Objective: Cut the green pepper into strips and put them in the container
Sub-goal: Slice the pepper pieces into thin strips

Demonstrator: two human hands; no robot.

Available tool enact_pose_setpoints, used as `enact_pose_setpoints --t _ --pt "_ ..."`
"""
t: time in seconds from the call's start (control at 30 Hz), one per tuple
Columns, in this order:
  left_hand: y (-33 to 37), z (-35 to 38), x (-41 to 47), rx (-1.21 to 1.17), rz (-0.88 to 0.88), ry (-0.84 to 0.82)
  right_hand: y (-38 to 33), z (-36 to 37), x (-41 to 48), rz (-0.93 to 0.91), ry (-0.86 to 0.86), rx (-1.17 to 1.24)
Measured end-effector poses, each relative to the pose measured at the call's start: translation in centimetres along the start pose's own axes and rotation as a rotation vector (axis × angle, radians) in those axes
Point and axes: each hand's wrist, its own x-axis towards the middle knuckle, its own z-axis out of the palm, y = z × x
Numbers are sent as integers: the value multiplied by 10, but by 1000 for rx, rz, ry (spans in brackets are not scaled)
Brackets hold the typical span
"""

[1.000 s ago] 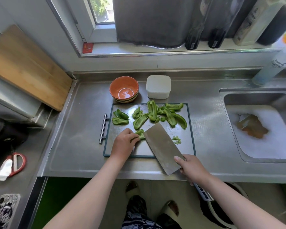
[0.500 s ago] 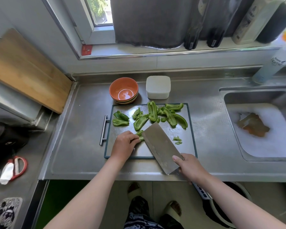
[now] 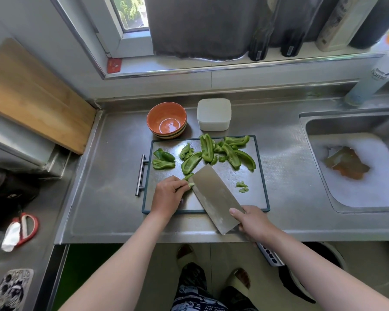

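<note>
A steel cutting board (image 3: pixel 252 198) with a dark green rim lies on the counter. Several green pepper pieces (image 3: pixel 218 153) are spread across its far half, and two small bits (image 3: pixel 242 187) lie to the right of the blade. My left hand (image 3: pixel 167 195) pinches a small green pepper piece (image 3: pixel 189 179) against the board, right beside the blade. My right hand (image 3: pixel 253 223) grips the handle of a broad cleaver (image 3: pixel 213 194), whose blade slants over the board's near half. A white square container (image 3: pixel 213 114) stands behind the board.
An orange bowl (image 3: pixel 166 120) sits left of the container. The sink (image 3: pixel 355 164) at right holds foamy water. A wooden board (image 3: pixel 32 95) leans at far left. Red scissors (image 3: pixel 25 227) lie on the left counter. Bottles (image 3: pixel 373 79) stand by the windowsill.
The cleaver and both hands hold almost the same place; the blade has edged slightly toward my left fingers. The pepper pieces on the board have not moved.
</note>
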Motion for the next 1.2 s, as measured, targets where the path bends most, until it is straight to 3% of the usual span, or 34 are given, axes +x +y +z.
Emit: enact_pose_setpoints --t 0.33,0.53,1.2 --pt "-6 2 0 -51 -31 34 13 -1 4 67 -124 98" --pt "-8 -8 1 -63 -14 -61 14 -2 4 66 -166 110" --pt "-13 -14 8 -103 -81 -94 15 0 10 114 -233 179"
